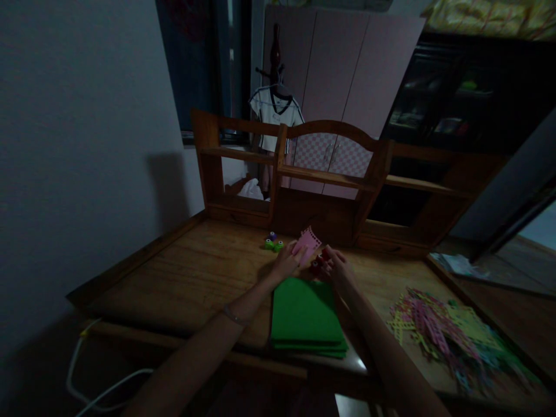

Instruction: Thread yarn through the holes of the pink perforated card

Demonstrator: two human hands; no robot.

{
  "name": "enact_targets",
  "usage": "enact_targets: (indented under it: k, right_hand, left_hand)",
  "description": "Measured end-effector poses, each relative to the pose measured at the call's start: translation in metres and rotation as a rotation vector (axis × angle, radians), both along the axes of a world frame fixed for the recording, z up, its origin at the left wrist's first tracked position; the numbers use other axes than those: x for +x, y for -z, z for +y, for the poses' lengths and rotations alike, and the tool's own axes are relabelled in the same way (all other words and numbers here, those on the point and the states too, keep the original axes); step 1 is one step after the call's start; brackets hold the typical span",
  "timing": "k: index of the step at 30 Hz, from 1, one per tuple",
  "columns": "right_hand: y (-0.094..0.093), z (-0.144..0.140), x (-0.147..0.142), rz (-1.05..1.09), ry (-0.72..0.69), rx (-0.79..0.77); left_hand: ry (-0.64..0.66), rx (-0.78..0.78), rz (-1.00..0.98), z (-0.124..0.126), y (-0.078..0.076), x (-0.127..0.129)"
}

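At the near left, a white cable (pixel 73 362) hangs below the edge of the wooden desk (pixel 195 278). A stack of green sheets (pixel 304 313) lies flat on the desk between the 2 forearms, its near edges slightly out of line. To the right of the right forearm spreads a loose heap of cut strips (pixel 434 324) in pink, yellow, green and blue, many with holes along them.

Just beyond the stack, the left hand (pixel 285 260) is closed on a pink piece (pixel 307 243), thumb over its face; the piece is held tilted above the desk, with a row of notches or holes along its far edge. A thin bracelet (pixel 234 315) circles the left wrist. The right hand (pixel 340 267) is bent beside red pieces (pixel 316 265) that carry pale dots; I cannot tell whether its fingers grip any of them.

Farther left, 2 small green pieces (pixel 273 246) and 1 purple piece (pixel 271 236) sit close together, with white round tops. At the far side of the desk stands a wooden shelf unit (pixel 321 202). Beyond it, a white shirt (pixel 267 107) hangs on a dark coat stand (pixel 275 49), in front of a pink cabinet (pixel 332 63). At the far right, a yellow bundle (pixel 482 17) rests on a dark cabinet (pixel 438 98).
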State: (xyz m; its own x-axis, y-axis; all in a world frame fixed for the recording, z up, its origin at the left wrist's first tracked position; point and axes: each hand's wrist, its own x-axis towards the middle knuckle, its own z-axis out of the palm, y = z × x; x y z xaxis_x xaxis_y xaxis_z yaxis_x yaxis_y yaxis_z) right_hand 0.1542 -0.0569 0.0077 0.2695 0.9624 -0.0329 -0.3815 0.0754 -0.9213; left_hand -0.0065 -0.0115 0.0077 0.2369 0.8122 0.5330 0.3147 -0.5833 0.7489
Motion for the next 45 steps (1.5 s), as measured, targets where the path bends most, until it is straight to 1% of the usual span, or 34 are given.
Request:
enact_targets:
  k: [7,12,16,20,24,26,31,36,41,45]
  right_hand:
    - [0.003,0.0,0.003,-0.036,-0.061,0.026]
    - [0.006,0.001,0.0,-0.171,-0.128,0.086]
    - [0.007,-0.001,-0.002,-0.238,-0.194,0.101]
    - [0.006,-0.003,-0.002,-0.233,-0.193,0.099]
    - [0.001,-0.004,-0.003,-0.186,-0.134,0.064]
    - [-0.001,-0.005,-0.004,-0.187,-0.139,0.067]
    - [-0.004,-0.007,-0.007,-0.218,-0.158,0.07]
    - [-0.002,-0.007,-0.008,-0.284,-0.236,0.095]
    - [0.004,-0.006,-0.006,-0.351,-0.264,0.138]
    - [0.003,-0.008,-0.006,-0.393,-0.246,0.152]
  left_hand:
    - [-0.043,0.027,0.005,0.002,0.001,0.0]
    - [-0.073,0.008,-0.015,0.001,0.0,0.001]
    - [-0.067,0.039,-0.005,-0.002,-0.005,-0.002]
    - [-0.05,0.048,-0.001,-0.004,-0.007,-0.002]
    - [-0.079,0.068,-0.005,-0.003,-0.004,0.0]
    - [-0.086,0.078,-0.01,-0.002,-0.003,0.0]
    - [-0.054,0.085,-0.009,0.001,0.002,0.0]
    - [0.023,0.1,0.001,0.005,0.007,0.002]
    - [0.105,0.081,0.029,0.004,0.006,0.001]
    - [0.122,0.03,0.06,0.005,0.004,0.001]
